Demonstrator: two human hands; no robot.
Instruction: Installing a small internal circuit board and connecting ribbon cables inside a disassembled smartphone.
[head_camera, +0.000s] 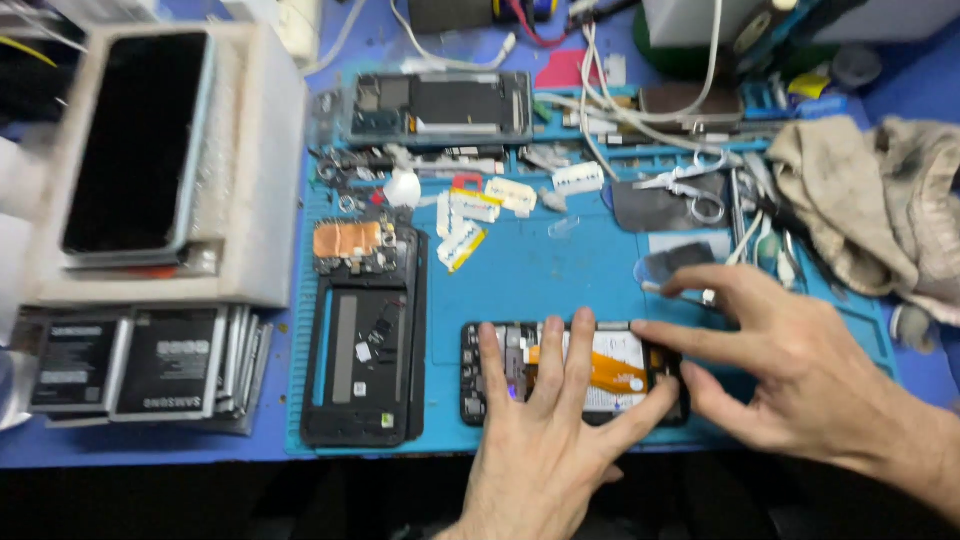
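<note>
Pressing down flat, the left hand (545, 430) spreads its fingers wide over the opened phone (575, 372) lying at the near edge of the blue work mat (540, 270), thumb angled out along the phone's lower right side. Right hand (790, 365) comes in from the side, fingers loosely apart, index tip touching the phone's right end, a thin tool (675, 292) resting under the upper fingers. Just left lies a second phone frame (365, 340), opened.

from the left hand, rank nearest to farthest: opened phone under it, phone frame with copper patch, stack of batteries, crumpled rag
1. opened phone, under the left hand
2. phone frame with copper patch, to its left
3. stack of batteries, far left
4. crumpled rag, upper right
</note>
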